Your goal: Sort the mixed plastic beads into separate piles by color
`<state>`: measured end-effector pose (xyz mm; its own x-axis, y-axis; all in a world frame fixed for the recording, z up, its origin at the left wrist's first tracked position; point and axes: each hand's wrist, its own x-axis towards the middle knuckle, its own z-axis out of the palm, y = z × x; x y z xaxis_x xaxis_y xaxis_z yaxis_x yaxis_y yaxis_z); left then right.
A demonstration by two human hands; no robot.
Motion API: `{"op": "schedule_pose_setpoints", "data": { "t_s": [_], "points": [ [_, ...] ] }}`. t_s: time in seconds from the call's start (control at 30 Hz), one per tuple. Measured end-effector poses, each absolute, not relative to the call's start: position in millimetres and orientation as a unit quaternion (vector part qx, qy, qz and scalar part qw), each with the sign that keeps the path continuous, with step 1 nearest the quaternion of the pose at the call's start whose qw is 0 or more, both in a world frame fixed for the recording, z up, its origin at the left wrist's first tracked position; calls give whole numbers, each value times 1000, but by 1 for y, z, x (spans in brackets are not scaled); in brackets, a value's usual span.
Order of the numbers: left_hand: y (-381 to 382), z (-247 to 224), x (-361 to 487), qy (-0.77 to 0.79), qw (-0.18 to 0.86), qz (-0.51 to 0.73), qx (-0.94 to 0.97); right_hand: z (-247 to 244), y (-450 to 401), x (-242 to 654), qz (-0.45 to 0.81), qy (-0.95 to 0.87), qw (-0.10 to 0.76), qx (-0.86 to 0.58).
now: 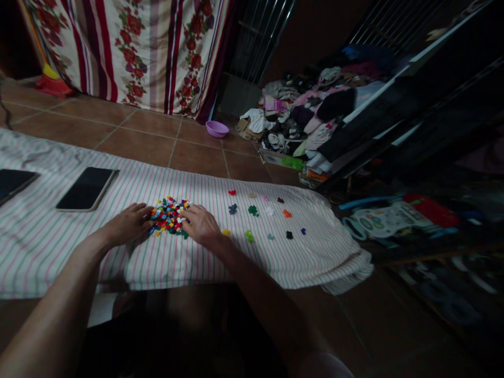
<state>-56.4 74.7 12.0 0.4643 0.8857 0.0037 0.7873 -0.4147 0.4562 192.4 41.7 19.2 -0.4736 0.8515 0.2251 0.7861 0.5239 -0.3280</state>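
A heap of small multicoloured plastic pieces [168,218] lies on a striped cloth, between my two hands. My left hand [132,223] rests at its left edge, fingers stretched out and touching the outer pieces. From the right, my right hand [202,224] reaches onto the heap with fingers and thumb apart; I see no piece held in it. To the right sit little groups sorted by colour: red [232,192], dark grey [233,209], dark green [253,210], orange [287,213], black [289,235], lime green [249,235] and several others. A yellow group [226,232] is close beside my right wrist.
The striped cloth [177,268] covers a long low surface. A phone [85,189] and another dark device [14,184] lie at left. Beyond are a purple basin [217,129] on the tiled floor, a floral curtain [129,52] and a pile of clothes [303,105].
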Motion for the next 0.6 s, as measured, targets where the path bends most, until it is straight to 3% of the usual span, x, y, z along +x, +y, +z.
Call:
{"op": "schedule_pose_setpoints", "data": {
  "t_s": [0.23,0.6],
  "points": [
    [75,12,-56,507,214,121,826,12,45,207,90,-820,301,-478],
    [74,13,-55,530,185,87,823,3,42,315,104,-620,412,-660]
  ]
}}
